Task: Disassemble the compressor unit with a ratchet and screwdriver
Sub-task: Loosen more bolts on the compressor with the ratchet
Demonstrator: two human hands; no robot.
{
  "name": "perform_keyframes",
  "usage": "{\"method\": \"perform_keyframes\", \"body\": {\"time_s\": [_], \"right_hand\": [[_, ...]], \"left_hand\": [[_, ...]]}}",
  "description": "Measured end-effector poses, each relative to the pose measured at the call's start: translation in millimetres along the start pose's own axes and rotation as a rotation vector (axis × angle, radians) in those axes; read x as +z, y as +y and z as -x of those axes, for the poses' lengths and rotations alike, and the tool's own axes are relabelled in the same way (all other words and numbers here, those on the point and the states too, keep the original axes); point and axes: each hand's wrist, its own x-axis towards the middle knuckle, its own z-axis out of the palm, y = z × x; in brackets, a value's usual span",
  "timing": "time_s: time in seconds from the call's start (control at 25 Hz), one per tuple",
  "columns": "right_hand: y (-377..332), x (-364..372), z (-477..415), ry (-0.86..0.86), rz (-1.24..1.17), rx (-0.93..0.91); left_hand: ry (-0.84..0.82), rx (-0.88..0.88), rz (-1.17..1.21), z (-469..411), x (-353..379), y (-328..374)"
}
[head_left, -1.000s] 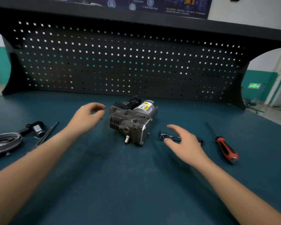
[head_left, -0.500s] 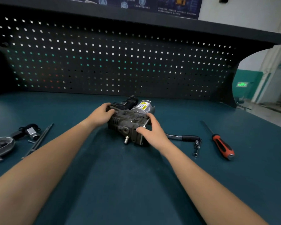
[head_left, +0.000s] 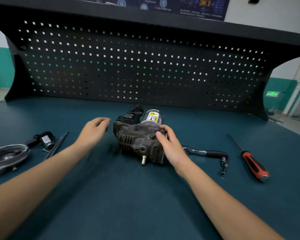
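Observation:
The compressor unit (head_left: 137,137), a grey finned metal block with a silver motor can and yellow label behind it, lies in the middle of the blue-green bench. My right hand (head_left: 170,144) grips its right side, fingers curled over the top edge. Just left of the unit hovers my left hand (head_left: 92,132), fingers loosely curled, holding nothing and clear of the casing. A ratchet (head_left: 208,154) with a black handle lies right of my right hand. Further right lies a screwdriver (head_left: 251,161) with a red and black handle.
A round metal cover (head_left: 7,156) sits at the left edge, with a small black and silver part (head_left: 43,140) and a thin dark rod (head_left: 56,146) beside it. A black pegboard (head_left: 128,66) closes off the back of the bench.
Both hands came in onto the compressor. Since then my left hand has let go and pulled back to the left, while my right hand stays on the unit's right side.

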Motion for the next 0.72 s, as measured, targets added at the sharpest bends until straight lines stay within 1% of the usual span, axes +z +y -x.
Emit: {"method": "perform_keyframes", "body": {"time_s": [0.08, 0.16, 0.2, 0.32, 0.36, 0.4, 0.48, 0.52, 0.56, 0.6, 0.64, 0.68, 0.72], "right_hand": [[-8, 16, 17, -0.001, 0.088, -0.036], [-17, 30, 41, -0.005, 0.213, -0.092], [-22, 38, 55, -0.028, 0.236, -0.108], [-34, 69, 101, -0.191, 0.289, -0.16], [-36, 79, 113, -0.224, 0.356, -0.184], [-39, 85, 124, -0.276, 0.425, -0.206], [-45, 79, 134, -0.376, 0.491, -0.291], [-48, 66, 131, -0.38, 0.466, -0.356], [-51, 49, 125, -0.33, 0.414, -0.402], [-48, 30, 113, -0.198, 0.396, -0.443], [-44, 10, 97, -0.048, 0.414, -0.476], [-41, -6, 78, 0.035, 0.451, -0.471], [-38, -16, 62, 0.023, 0.514, -0.417]], "left_hand": [[0.032, -0.059, -0.019, -8, -13, 4], [0.003, -0.091, -0.012, -16, -12, 10], [-0.024, -0.072, -0.066, -20, -8, 14], [-0.127, -0.001, -0.232, -22, -1, 22], [-0.186, -0.005, -0.287, -21, -3, 24], [-0.243, -0.045, -0.31, -17, -7, 27], [-0.35, -0.071, -0.492, -8, -16, 37], [-0.367, -0.039, -0.614, -2, -20, 43], [-0.35, 0.023, -0.692, 9, -27, 47], [-0.328, 0.111, -0.73, 21, -37, 49], [-0.299, 0.212, -0.728, 37, -50, 47], [-0.274, 0.327, -0.681, 60, -63, 45], [-0.276, 0.427, -0.619, 91, -72, 41]]}}
